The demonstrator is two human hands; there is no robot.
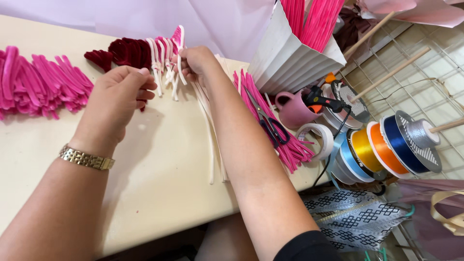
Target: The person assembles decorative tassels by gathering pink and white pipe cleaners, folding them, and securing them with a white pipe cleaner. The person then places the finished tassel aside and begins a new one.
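My right hand [195, 62] pinches a bent white pipe cleaner [180, 58] at the far middle of the cream table [159, 179]. It rests against a row of folded white and pink pipe cleaner loops [164, 60]. My left hand [118, 96], with a gold watch on the wrist, hovers just in front of the row with fingers curled; a dark red piece shows under its fingers, grip unclear. Dark red folded loops [128, 50] lie just beyond it. Straight white pipe cleaners [210, 140] run under my right forearm.
A heap of pink folded loops [38, 87] lies at the left. Pink pipe cleaners with scissors [270, 126] on top lie at the right, beside a white pleated container [290, 58], a pink mug [295, 110], a glue gun [321, 100], tape and ribbon spools [386, 145].
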